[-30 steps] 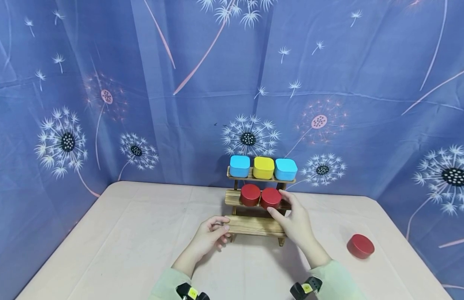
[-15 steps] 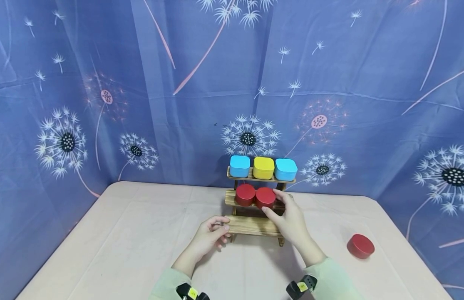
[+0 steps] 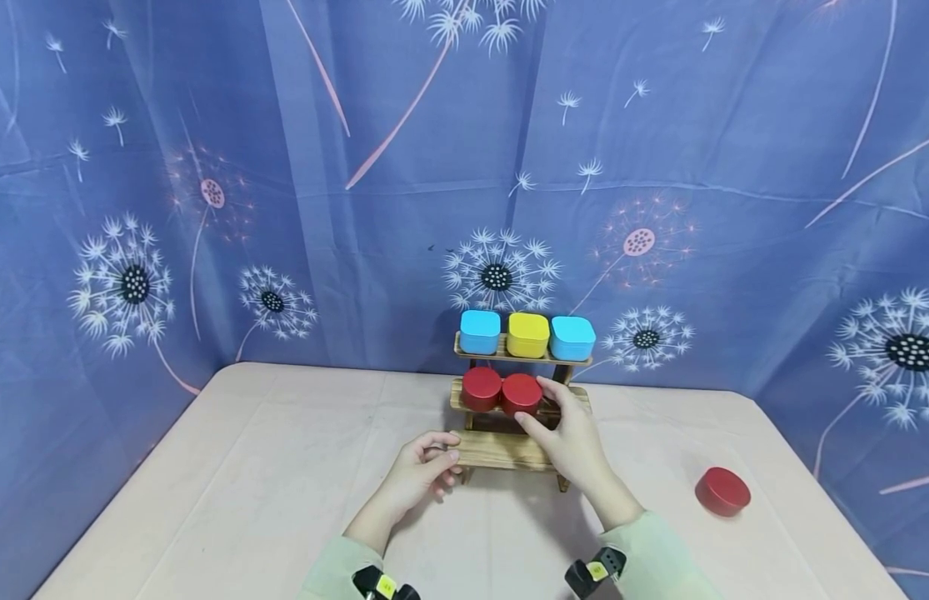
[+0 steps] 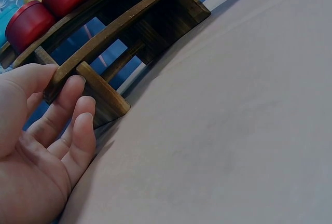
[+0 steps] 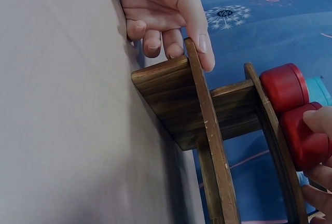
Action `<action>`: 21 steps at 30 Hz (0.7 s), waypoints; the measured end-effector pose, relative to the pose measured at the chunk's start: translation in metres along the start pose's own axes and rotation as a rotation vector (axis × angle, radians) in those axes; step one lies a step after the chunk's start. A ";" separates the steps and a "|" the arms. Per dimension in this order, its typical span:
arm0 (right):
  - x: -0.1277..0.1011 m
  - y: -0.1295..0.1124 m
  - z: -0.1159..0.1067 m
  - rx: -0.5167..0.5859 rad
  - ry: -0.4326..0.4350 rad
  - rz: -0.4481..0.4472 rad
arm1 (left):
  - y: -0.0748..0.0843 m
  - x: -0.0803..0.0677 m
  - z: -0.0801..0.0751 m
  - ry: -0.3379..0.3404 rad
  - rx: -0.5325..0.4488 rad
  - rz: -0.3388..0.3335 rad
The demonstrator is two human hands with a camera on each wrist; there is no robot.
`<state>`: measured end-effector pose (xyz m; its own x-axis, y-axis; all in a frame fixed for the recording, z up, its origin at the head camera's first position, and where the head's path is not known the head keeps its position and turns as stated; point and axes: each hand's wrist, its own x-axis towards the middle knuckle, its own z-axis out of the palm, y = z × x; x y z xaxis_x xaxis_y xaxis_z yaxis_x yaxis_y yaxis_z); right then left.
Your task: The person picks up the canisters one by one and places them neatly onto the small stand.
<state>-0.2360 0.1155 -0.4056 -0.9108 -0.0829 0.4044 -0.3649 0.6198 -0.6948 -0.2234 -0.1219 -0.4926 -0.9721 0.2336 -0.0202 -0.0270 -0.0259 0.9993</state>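
A red tin [image 3: 521,394] on the rack's [image 3: 501,451] middle shelf is pinched by the right hand [image 3: 570,434]; the rack's bottom-shelf end is clasped by the left hand [image 3: 419,477].

The left hand [image 3: 417,471] is lying low at about 7 o'clock from the right one, its fingers [image 4: 78,133] loosely curling inward with the thumb lying above them, pinching lightly. The right hand [image 3: 569,433] is reaching forward toward 11 o'clock, thumb and fingers [image 3: 548,386] spreading into a curved grasp; how firmly they are closing is probably beyond what this angle shows. Both forearms are angling inward, pale green sleeves covering the wrists.
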 end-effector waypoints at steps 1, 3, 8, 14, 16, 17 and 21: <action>0.000 0.000 0.000 0.003 0.002 0.002 | 0.000 0.000 0.000 0.000 0.001 0.001; 0.001 0.001 0.000 0.003 0.008 0.004 | 0.000 0.000 0.000 0.000 0.004 0.003; 0.003 0.003 0.000 -0.018 0.030 -0.003 | -0.001 0.000 0.000 0.001 0.011 0.007; 0.003 0.002 -0.002 -0.034 0.027 0.014 | 0.000 -0.001 0.000 0.002 0.014 0.010; 0.003 0.001 -0.002 -0.032 0.026 0.019 | 0.001 -0.001 0.000 0.003 0.015 0.008; 0.003 0.001 -0.002 -0.031 0.026 0.020 | 0.001 -0.001 0.001 0.005 0.014 0.005; 0.002 0.003 -0.002 -0.023 0.032 0.011 | 0.001 -0.001 0.001 0.009 0.012 -0.002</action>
<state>-0.2381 0.1187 -0.4054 -0.9077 -0.0512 0.4164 -0.3504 0.6383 -0.6854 -0.2226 -0.1212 -0.4919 -0.9740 0.2252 -0.0228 -0.0265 -0.0135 0.9996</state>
